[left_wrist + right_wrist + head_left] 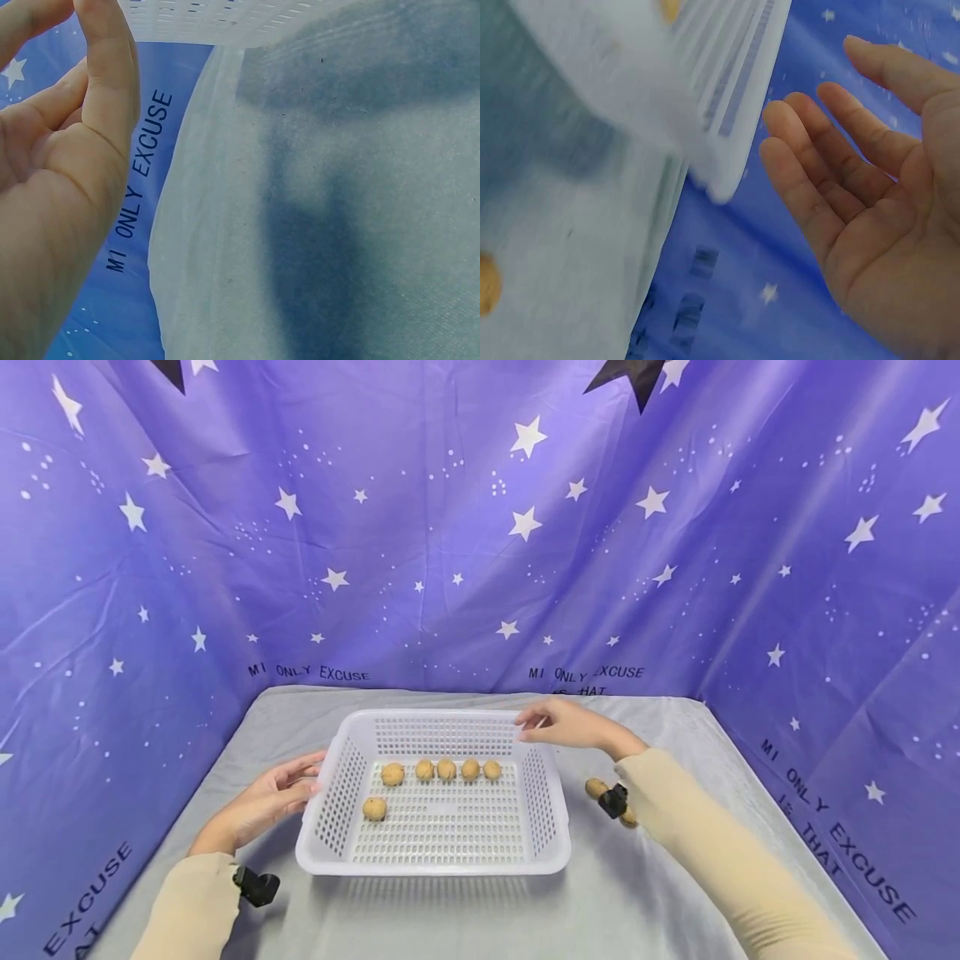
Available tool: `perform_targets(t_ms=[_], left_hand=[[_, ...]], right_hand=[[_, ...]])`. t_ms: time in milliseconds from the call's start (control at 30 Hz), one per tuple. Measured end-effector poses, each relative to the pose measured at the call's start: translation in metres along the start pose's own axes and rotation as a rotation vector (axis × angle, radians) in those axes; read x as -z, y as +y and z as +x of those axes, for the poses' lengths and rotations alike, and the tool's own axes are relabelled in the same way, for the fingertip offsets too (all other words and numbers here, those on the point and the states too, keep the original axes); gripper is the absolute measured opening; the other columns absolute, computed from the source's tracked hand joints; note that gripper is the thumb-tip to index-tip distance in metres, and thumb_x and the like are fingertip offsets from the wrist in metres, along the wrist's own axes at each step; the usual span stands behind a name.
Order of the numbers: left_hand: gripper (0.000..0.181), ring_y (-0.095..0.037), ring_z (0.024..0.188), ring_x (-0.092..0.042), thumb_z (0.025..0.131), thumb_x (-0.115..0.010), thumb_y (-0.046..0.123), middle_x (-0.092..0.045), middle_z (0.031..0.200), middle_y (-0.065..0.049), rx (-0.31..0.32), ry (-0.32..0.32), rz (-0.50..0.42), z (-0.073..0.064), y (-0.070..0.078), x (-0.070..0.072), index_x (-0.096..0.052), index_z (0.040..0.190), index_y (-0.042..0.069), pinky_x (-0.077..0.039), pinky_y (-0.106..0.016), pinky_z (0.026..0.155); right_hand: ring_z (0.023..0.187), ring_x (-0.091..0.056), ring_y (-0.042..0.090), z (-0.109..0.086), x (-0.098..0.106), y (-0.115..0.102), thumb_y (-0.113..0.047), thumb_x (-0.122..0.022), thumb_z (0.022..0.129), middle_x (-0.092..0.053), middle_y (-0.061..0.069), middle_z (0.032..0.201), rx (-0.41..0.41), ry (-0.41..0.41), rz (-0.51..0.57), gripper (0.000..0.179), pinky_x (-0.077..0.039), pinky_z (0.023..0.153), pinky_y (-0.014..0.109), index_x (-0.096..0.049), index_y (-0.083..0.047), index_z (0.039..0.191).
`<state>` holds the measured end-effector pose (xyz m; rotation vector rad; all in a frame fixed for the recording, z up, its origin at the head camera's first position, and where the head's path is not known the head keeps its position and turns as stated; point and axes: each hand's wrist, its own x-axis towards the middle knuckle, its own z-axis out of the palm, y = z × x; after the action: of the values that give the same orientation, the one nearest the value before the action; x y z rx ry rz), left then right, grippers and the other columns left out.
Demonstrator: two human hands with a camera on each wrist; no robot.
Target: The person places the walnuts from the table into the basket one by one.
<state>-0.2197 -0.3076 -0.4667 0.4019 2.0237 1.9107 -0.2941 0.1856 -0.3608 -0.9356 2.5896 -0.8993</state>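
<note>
A white perforated plastic basket (438, 868) stands on the grey cloth, with several walnuts (393, 774) lying in it, most of them in a row near the back. My left hand (262, 797) is at the outside of the basket's left rim, its fingertips at the edge; the left wrist view cuts them off. Over the back right corner of the basket hovers my right hand (570, 724). In the right wrist view its loosely bent fingers (799, 187) hold nothing. Outside the basket, on the right, walnuts (596, 788) lie partly behind the right wrist's camera.
Grey cloth (420, 927) covers the table. Purple fabric (450, 527) with white stars and printed words hangs behind it and along both sides. A black camera (257, 887) sits on the left wrist and another (613, 802) on the right.
</note>
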Motion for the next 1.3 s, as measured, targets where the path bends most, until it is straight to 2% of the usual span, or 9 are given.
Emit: perform_targets(t_ms=[167,333,733,867,1067,1300], left_hand=[[0.061,-0.017,0.117,-0.059,0.102,-0.053,0.002,-0.046,0.14,-0.022,0.0,-0.007,-0.004,-0.002,0.0,-0.001,-0.024,0.156,-0.003,-0.052,-0.033,0.096],[0.062,-0.017,0.116,-0.06,0.102,-0.054,0.004,-0.047,0.14,-0.021,0.012,-0.002,-0.003,-0.002,0.002,-0.001,-0.023,0.156,-0.003,-0.053,-0.034,0.096],[0.064,-0.018,0.117,-0.059,0.102,-0.054,0.002,-0.046,0.141,-0.021,0.012,-0.01,-0.031,-0.003,0.003,-0.002,-0.022,0.156,-0.004,-0.053,-0.035,0.096],[0.064,-0.02,0.118,-0.059,0.102,-0.054,0.002,-0.044,0.142,-0.023,0.014,-0.007,-0.025,-0.002,0.002,-0.002,-0.022,0.156,-0.004,-0.053,-0.034,0.096],[0.064,-0.02,0.118,-0.059,0.102,-0.054,0.003,-0.045,0.143,-0.023,0.014,-0.006,-0.013,-0.001,0.003,0.0,-0.022,0.157,-0.003,-0.053,-0.035,0.096],[0.063,-0.018,0.118,-0.059,0.102,-0.054,0.002,-0.044,0.143,-0.023,0.017,-0.01,-0.024,-0.002,0.0,0.0,-0.022,0.156,-0.003,-0.053,-0.035,0.096]], right_hand=[[0.106,-0.065,0.029,-0.023,0.01,0.026,-0.025,-0.068,0.097,-0.069,0.01,0.114,-0.052,0.056,0.011,0.04,-0.054,0.092,0.043,-0.065,0.002,0.126],[0.101,-0.067,0.026,-0.042,0.01,0.053,-0.023,-0.067,0.098,-0.071,0.008,0.112,-0.122,0.091,0.033,0.035,-0.055,0.088,0.042,-0.066,-0.001,0.125],[0.099,-0.065,0.026,-0.072,-0.017,0.109,-0.016,-0.074,0.089,-0.07,0.014,0.106,-0.252,0.015,0.095,0.041,-0.053,0.091,0.044,-0.064,0.01,0.119],[0.099,-0.064,0.025,-0.078,-0.025,0.118,-0.016,-0.077,0.088,-0.07,0.011,0.105,-0.3,0.009,0.123,0.039,-0.052,0.092,0.043,-0.066,0.009,0.116],[0.086,-0.061,0.017,-0.08,-0.033,0.122,-0.013,-0.074,0.09,-0.068,0.007,0.095,-0.332,-0.005,0.178,0.032,-0.05,0.08,0.032,-0.067,0.008,0.113],[0.091,-0.062,0.018,-0.081,-0.025,0.12,-0.022,-0.076,0.091,-0.07,0.003,0.1,-0.315,-0.005,0.112,0.032,-0.05,0.085,0.038,-0.071,0.0,0.113]])
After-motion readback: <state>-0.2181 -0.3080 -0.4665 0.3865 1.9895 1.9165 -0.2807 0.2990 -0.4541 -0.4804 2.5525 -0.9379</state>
